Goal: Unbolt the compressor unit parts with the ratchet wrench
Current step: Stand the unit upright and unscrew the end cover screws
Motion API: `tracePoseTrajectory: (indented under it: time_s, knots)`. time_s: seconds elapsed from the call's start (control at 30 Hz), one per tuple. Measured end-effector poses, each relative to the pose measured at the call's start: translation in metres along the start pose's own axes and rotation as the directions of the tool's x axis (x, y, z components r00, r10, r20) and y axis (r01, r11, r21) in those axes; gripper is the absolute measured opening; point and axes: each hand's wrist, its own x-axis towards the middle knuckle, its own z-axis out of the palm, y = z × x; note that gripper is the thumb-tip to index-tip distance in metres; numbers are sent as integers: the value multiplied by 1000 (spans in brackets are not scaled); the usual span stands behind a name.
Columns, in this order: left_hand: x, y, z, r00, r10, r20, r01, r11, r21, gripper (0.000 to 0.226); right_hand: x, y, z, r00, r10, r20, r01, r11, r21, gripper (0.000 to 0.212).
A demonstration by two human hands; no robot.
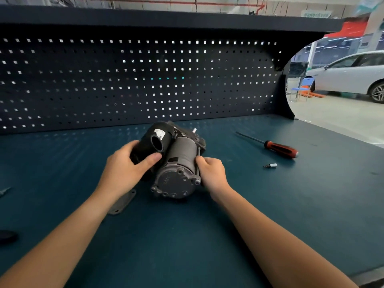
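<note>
The compressor unit (176, 161) lies on the blue workbench (187, 235), its grey round end cap with bolt holes facing me. My left hand (124, 169) grips the black cylindrical part on the unit's left side, thumb across its front. My right hand (211, 173) pinches a long thin bolt (198, 154) that runs along the unit's right side. No ratchet wrench is in view.
A red-handled screwdriver (278, 149) lies to the right, with a small socket bit (271, 165) nearer me. A flat grey cover plate (122, 202) rests under my left wrist. A dark object (7, 235) sits at the left edge. A pegboard (135, 80) backs the bench.
</note>
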Motion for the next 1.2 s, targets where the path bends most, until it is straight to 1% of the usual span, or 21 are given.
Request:
tracePoseTrajectory:
  time_s: [0.1,0.2,0.3,0.33,0.37,0.47,0.53,0.6,0.63,0.7,0.73,0.77,0.83,0.93,0.97,1.0,1.07,1.1,1.13,1.17,1.2]
  knots:
    - [-5,-17,0,998,-31,45,33,998,-47,12,0,-6,-3,999,-48,-8,47,999,-9,45]
    - [-11,-29,8,991,-46,126,57,995,-85,15,-1,-8,-8,996,-91,-14,90,994,-68,45]
    - [-10,-34,15,982,-56,181,65,997,-42,11,1,-8,-14,993,-115,-12,113,986,-124,44]
    - [-9,-35,15,980,-55,194,58,998,-9,7,1,-9,-14,993,-121,-7,119,984,-135,44]
    - [-9,-36,15,979,-45,198,38,998,41,11,1,-9,-13,992,-127,-3,125,981,-146,44]
    - [-9,-37,12,983,10,185,-47,979,198,31,1,-10,-12,990,-138,19,139,977,-159,46]
    - [-9,-38,11,979,19,201,-76,956,283,43,1,-9,-12,990,-135,45,141,978,-151,46]
    - [-4,-40,10,978,-15,207,-69,917,394,52,0,-8,-12,988,-125,90,135,984,-115,44]
    - [0,-41,10,982,-30,186,-56,896,441,52,-2,-9,-11,984,-119,132,130,988,-83,42]
    - [12,-42,11,991,-65,121,-2,873,488,50,-7,-12,-6,964,-115,238,117,993,6,40]
    - [20,-42,13,991,-95,92,38,872,488,48,-9,-13,-3,957,-120,265,113,993,41,39]
    - [28,-41,17,989,-130,70,82,877,474,47,-9,-12,-1,959,-129,251,123,992,43,37]
    - [45,-40,22,981,-193,25,168,906,389,44,-4,-7,-6,979,-155,135,162,986,-38,30]
    - [57,-33,21,966,-256,-33,258,960,112,39,10,8,-27,986,-161,-39,154,976,-152,12]
    - [53,-31,18,967,-254,-30,256,965,50,37,16,13,-34,987,-143,-77,130,979,-159,12]
    - [47,-29,15,970,-243,-12,243,970,9,34,21,17,-40,987,-116,-110,99,984,-150,16]
    - [29,-28,7,974,-209,85,216,973,-85,34,30,22,-43,984,-70,-161,47,989,-140,27]
    - [18,-28,4,968,-190,166,213,968,-136,41,32,24,-42,984,-56,-172,30,988,-151,31]
    - [10,-27,3,957,-163,240,200,970,-139,53,34,25,-39,984,-46,-173,17,986,-164,34]
    - [3,-27,5,947,-141,290,169,983,-75,67,34,27,-37,985,-40,-166,11,985,-172,37]
    - [0,-28,9,943,-128,307,131,991,13,80,34,27,-34,987,-38,-156,10,985,-175,39]
